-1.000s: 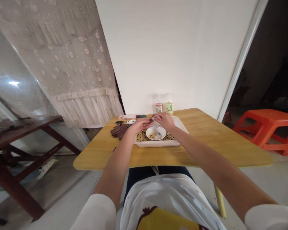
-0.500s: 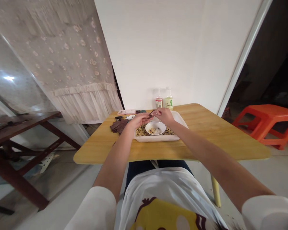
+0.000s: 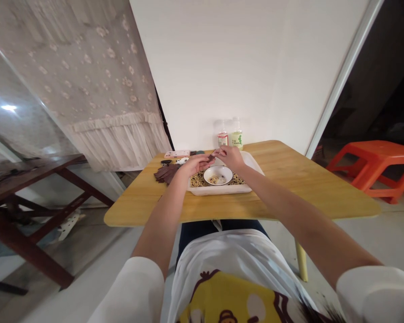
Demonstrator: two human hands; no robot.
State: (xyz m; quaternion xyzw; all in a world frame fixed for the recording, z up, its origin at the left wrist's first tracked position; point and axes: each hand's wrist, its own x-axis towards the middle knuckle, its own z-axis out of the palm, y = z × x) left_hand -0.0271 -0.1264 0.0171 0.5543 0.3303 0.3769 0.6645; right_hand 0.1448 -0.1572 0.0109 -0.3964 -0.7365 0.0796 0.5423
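Note:
My left hand is turned partly palm up over the left side of a white tray. At its fingertips is a small dark brown piece, too small to identify. From the right, my right hand pinches at the same piece, its fingertips touching or nearly touching the left ones. Below both hands a white bowl with a dark rim holds some pale bits. It sits on a layer of mixed yellow and dark beans or grains in the tray.
Left of the tray lie a brown cloth-like heap, a black item and a pink case. Two pump bottles, one red-labelled and one green-labelled, stand by the wall. An orange stool is right of the wooden table.
The view has tilted slightly. My hands remain together above the tray, with small finger movements; the dark piece now shows less between them.

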